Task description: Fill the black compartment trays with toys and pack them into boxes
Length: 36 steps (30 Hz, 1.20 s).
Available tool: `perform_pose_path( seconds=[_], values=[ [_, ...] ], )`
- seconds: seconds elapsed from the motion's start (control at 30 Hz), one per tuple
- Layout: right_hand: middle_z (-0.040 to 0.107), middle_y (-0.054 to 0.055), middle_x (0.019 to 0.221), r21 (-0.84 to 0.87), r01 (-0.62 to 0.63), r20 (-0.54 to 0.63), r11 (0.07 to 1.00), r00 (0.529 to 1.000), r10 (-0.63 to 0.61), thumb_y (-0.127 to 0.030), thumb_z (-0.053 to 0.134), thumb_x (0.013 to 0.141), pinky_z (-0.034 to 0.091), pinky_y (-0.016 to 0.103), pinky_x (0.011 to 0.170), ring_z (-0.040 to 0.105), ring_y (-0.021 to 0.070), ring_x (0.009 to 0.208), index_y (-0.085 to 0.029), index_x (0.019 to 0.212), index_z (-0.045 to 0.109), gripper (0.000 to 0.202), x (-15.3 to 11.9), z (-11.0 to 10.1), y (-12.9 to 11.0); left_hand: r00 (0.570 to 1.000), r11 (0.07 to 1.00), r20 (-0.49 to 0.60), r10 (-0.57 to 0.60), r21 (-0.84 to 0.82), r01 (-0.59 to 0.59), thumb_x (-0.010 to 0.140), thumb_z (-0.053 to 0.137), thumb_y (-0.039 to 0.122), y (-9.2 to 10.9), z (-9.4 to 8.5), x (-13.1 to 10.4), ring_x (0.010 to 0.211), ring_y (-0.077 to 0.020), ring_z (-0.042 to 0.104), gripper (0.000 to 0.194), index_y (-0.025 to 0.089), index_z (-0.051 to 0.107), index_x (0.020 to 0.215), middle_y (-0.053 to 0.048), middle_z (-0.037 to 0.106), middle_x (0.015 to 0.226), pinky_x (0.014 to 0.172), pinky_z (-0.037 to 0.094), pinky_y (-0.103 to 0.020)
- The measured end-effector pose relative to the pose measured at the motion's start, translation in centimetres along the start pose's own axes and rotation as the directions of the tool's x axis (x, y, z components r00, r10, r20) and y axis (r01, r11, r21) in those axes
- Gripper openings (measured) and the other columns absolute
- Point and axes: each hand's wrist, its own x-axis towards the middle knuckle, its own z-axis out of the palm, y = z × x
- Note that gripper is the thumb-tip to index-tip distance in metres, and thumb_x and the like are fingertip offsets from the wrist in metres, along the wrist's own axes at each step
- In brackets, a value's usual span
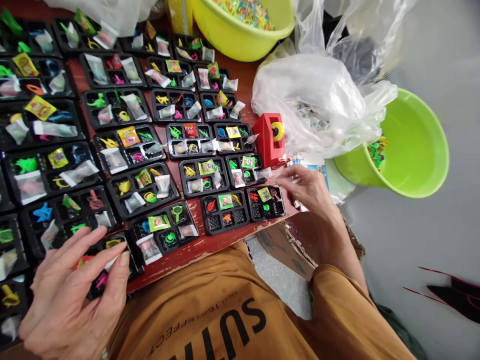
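Observation:
At the lower left, my left hand [80,292] is over a black compartment tray [135,260], its thumb and forefinger closed on a small white packet [112,261] that is mostly hidden. My right hand [309,187] reaches to the table's right edge, fingertips pinched beside a translucent packet [263,173] in a tray; what they hold is unclear. Just below it, one tray [265,204] has small plastic toys and a green sachet. Its neighbour [225,212] holds similar toys, with some bare compartments.
Rows of filled trays [129,137] cover the red table [180,260]. A red tape dispenser [268,140] stands at the right edge, beside a white plastic bag [307,95]. A yellow basin [225,37] is at the back, a green basin [420,150] at right, a cardboard box [287,247] below.

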Motion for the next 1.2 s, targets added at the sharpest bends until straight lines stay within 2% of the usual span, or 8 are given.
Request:
perform_pose_path(
  seconds=[0.07, 0.17, 0.33, 0.43, 0.53, 0.7, 1.07, 1.2],
  values=[
    [0.075, 0.005, 0.093, 0.110, 0.213, 0.160, 0.971, 0.960, -0.229, -0.033, 0.069, 0.098, 0.053, 0.032, 0.076, 0.069, 0.0185, 0.084, -0.020, 0.094, 0.074, 0.015, -1.4, 1.1, -2.7, 0.997, 0.997, 0.019, 0.074, 0.001, -0.074, 0.074, 0.083, 0.016, 0.1, 0.1, 0.3, 0.116, -0.0375, 0.074, 0.026, 0.022, 0.081, 0.099, -0.012, 0.080, 0.122, 0.107, 0.053, -0.056],
    [0.072, 0.006, 0.098, 0.111, 0.459, 0.373, 0.882, 0.803, -0.465, -0.026, 0.063, 0.103, 0.051, 0.027, 0.074, 0.068, 0.0164, 0.088, -0.018, 0.101, 0.075, 0.014, -2.8, 4.1, -6.6, 0.991, 0.992, 0.050, 0.124, -0.005, -0.124, 0.079, 0.079, 0.016, 0.2, 0.2, 0.5, 0.117, -0.0376, 0.074, 0.020, 0.019, 0.079, 0.099, -0.015, 0.079, 0.123, 0.107, 0.052, -0.057],
    [0.068, 0.005, 0.107, -0.138, 0.542, 0.573, 0.829, 0.726, -0.379, -0.022, 0.062, 0.104, 0.033, 0.023, 0.055, 0.061, 0.0112, 0.073, -0.021, 0.106, 0.074, 0.012, -2.8, 7.7, -9.0, 0.992, 0.993, 0.039, 0.117, 0.000, -0.117, 0.084, 0.075, 0.020, 0.4, -0.4, 0.2, 0.116, -0.0373, 0.074, 0.014, 0.019, 0.078, 0.097, -0.016, 0.079, 0.120, 0.105, 0.053, -0.058],
    [0.068, 0.006, 0.112, -0.014, 0.548, 0.560, 0.837, 0.698, -0.447, -0.024, 0.070, 0.100, 0.043, 0.023, 0.064, 0.066, 0.0146, 0.085, -0.021, 0.114, 0.072, 0.015, -2.2, 7.9, -8.4, 0.997, 0.997, 0.026, 0.073, 0.011, -0.074, 0.078, 0.080, 0.015, 0.3, -0.6, -0.1, 0.116, -0.0355, 0.074, 0.020, 0.021, 0.078, 0.097, -0.014, 0.079, 0.121, 0.106, 0.053, -0.055],
    [0.069, 0.007, 0.110, 0.203, 0.432, 0.377, 0.879, 0.794, -0.477, -0.034, 0.067, 0.102, 0.052, 0.029, 0.080, 0.067, 0.0176, 0.094, -0.021, 0.120, 0.069, 0.022, -1.9, 7.7, -7.5, 0.998, 0.999, 0.029, 0.054, 0.001, -0.054, 0.077, 0.081, 0.013, 0.1, -0.6, -0.2, 0.118, -0.0346, 0.074, 0.024, 0.022, 0.078, 0.099, -0.012, 0.079, 0.124, 0.108, 0.052, -0.055],
    [0.062, 0.002, 0.098, 0.414, 0.196, 0.072, 0.889, 0.966, -0.247, -0.042, 0.064, 0.102, 0.054, 0.031, 0.081, 0.062, 0.0160, 0.085, -0.025, 0.124, 0.064, 0.028, -2.5, 8.3, -6.4, 0.998, 0.998, 0.039, 0.058, 0.002, -0.058, 0.081, 0.078, 0.016, 0.1, -0.5, 0.0, 0.121, -0.0331, 0.073, 0.024, 0.025, 0.078, 0.102, -0.009, 0.078, 0.126, 0.108, 0.053, -0.054],
    [0.069, 0.006, 0.102, 0.338, 0.367, 0.072, 0.867, 0.908, -0.412, -0.021, 0.039, 0.107, 0.057, 0.035, 0.088, 0.067, 0.0182, 0.095, -0.025, 0.131, 0.058, 0.031, -4.1, 10.2, -5.6, 0.997, 0.998, 0.043, 0.059, 0.022, -0.060, 0.078, 0.081, 0.016, 1.2, -0.1, 0.6, 0.118, -0.0374, 0.073, 0.025, 0.024, 0.077, 0.101, -0.010, 0.079, 0.123, 0.107, 0.054, -0.057],
    [0.069, 0.004, 0.096, 0.320, 0.339, -0.045, 0.885, 0.938, -0.343, -0.025, 0.038, 0.109, 0.057, 0.034, 0.083, 0.068, 0.0169, 0.088, -0.028, 0.127, 0.059, 0.028, -4.4, 9.5, -5.6, 0.999, 1.000, 0.028, -0.023, 0.020, 0.023, 0.077, 0.082, 0.022, 0.7, 0.0, 0.5, 0.117, -0.0379, 0.074, 0.016, 0.025, 0.077, 0.091, -0.008, 0.080, 0.120, 0.108, 0.052, -0.058]
  ],
)
